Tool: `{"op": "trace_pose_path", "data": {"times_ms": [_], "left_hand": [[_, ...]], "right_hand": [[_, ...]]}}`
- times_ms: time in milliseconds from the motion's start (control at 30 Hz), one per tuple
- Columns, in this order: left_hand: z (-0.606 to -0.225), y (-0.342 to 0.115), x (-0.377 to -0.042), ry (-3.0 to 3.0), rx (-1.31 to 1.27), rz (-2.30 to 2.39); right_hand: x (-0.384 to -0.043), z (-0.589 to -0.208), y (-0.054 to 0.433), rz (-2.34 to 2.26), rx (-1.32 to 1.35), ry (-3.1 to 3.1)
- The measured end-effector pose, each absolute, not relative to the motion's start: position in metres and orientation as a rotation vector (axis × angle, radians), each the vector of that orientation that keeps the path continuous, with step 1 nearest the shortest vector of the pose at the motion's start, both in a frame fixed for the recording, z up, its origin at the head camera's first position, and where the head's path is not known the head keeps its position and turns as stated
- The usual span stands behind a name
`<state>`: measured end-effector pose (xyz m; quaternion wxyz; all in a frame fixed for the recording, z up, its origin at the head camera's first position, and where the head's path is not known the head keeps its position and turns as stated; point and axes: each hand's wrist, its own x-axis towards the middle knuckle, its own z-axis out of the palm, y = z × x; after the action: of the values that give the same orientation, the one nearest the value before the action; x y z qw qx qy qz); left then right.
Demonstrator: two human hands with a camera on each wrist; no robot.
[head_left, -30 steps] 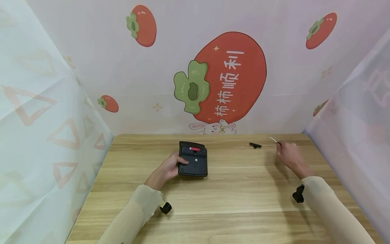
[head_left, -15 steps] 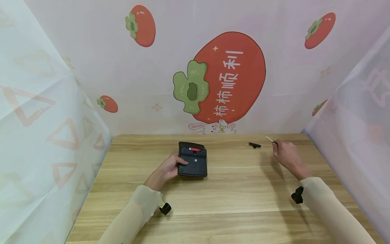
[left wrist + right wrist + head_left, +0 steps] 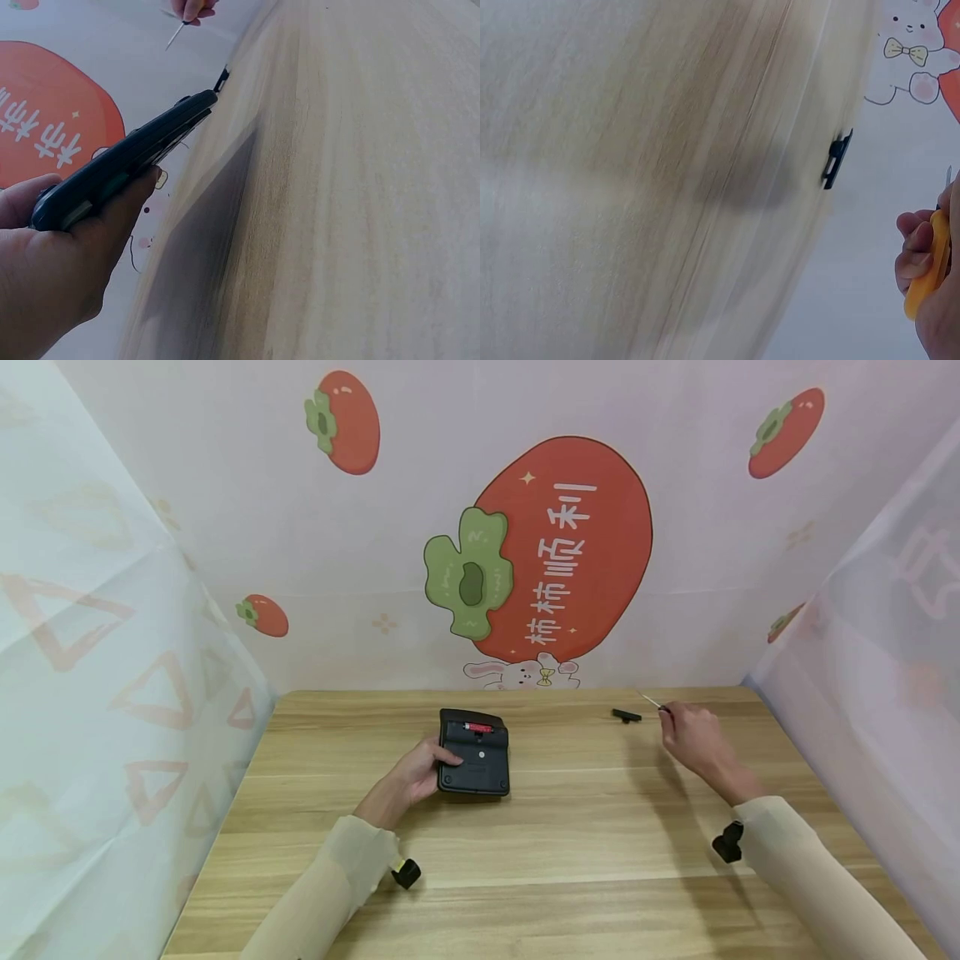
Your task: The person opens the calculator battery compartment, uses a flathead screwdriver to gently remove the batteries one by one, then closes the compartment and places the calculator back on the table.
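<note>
Device (image 3: 480, 770) is gripped by the left hand (image 3: 416, 772); raised right hand (image 3: 696, 739) clasps a screwdriver (image 3: 936, 262), probably.

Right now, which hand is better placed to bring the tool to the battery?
Probably the right hand: it grips the yellow-handled tool, while the left hand holds the black device with its red battery showing.

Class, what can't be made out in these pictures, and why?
Head view: front of the black rectangular plastic device, turned away.
Head view: any lettering on the red cylindrical battery, too small.
Head view: fingers of the left hand, mostly hidden behind the device.
Head view: handle of the yellow-handled metal tool, hidden by the right hand.
Right wrist view: part of that hand, cut off by the right edge.
</note>
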<state>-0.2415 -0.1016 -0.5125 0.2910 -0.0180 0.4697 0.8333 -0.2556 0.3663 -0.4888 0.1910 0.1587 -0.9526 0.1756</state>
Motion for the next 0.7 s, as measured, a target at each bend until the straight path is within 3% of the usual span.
{"op": "trace_pose_path", "data": {"times_ms": [700], "left_hand": [[-0.51, -0.098, -0.24, 1.256, -0.062, 2.21]], "right_hand": [[-0.247, -0.481, 0.34, 0.479, 0.546, -2.66]]}}
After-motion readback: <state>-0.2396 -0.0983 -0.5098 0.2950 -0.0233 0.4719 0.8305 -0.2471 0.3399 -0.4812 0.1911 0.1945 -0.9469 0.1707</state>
